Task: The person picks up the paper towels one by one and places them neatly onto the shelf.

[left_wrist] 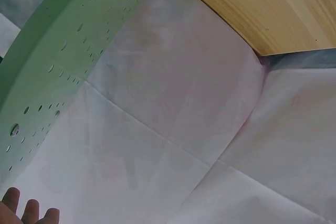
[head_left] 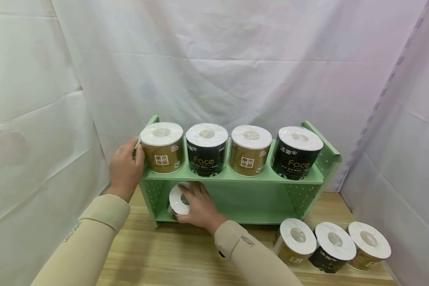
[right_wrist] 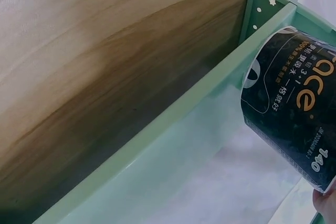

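Observation:
With my right hand I grip a toilet paper roll at the left end of the lower level of a green shelf. The roll tilts, its white top facing me. In the right wrist view its black "Face" wrapper overlaps the lower board, while only a bit of my hand shows at the right edge. My left hand holds the shelf's left side panel at the upper level, thumb on the near side. Fingertips of that hand appear beside the perforated panel in the left wrist view.
Several wrapped rolls, gold and black in turn, stand in a row on the upper level. Three more rolls stand on the wooden table at the front right. White cloth hangs behind and at both sides.

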{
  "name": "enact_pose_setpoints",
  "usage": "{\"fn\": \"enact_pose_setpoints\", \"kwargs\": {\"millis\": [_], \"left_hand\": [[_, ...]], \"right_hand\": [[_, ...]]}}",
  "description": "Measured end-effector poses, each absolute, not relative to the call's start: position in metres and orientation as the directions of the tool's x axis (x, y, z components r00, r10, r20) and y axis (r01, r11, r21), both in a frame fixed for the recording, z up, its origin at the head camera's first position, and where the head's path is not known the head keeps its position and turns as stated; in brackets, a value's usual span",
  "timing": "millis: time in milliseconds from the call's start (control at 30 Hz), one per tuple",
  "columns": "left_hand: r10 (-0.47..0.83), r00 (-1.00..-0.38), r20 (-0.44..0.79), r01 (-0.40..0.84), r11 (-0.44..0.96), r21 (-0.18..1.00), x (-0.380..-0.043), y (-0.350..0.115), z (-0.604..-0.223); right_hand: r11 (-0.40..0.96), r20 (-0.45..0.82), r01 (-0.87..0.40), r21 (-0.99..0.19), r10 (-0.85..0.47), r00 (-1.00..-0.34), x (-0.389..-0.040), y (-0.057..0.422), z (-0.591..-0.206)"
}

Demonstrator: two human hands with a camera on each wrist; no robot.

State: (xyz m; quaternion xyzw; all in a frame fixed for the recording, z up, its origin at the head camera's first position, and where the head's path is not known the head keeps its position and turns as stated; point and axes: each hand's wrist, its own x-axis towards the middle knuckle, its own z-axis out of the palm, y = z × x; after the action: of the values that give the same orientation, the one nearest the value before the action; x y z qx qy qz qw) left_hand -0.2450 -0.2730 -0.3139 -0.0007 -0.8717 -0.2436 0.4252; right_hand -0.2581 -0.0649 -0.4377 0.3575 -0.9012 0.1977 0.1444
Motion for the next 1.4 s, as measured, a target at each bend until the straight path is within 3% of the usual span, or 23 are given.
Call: {"fn": "enact_pose_setpoints", "kwargs": {"millis": [833,1400], "left_hand": [[-0.208,-0.618,0.758,0.208,0.886,0.413,-0.248,-0.275,-0.317],[-0.224,-0.642,0.733,0.189,0.881,0.434,-0.246,-0.274,-0.315]], "right_hand": [[0.667,0.391,-0.706,-0.239,-0.599,-0.699,-0.261,-0.08,-0.439],[0.663,0.339,-0.71,-0.237,-0.629,-0.7,-0.262,-0.09,-0.435]]}}
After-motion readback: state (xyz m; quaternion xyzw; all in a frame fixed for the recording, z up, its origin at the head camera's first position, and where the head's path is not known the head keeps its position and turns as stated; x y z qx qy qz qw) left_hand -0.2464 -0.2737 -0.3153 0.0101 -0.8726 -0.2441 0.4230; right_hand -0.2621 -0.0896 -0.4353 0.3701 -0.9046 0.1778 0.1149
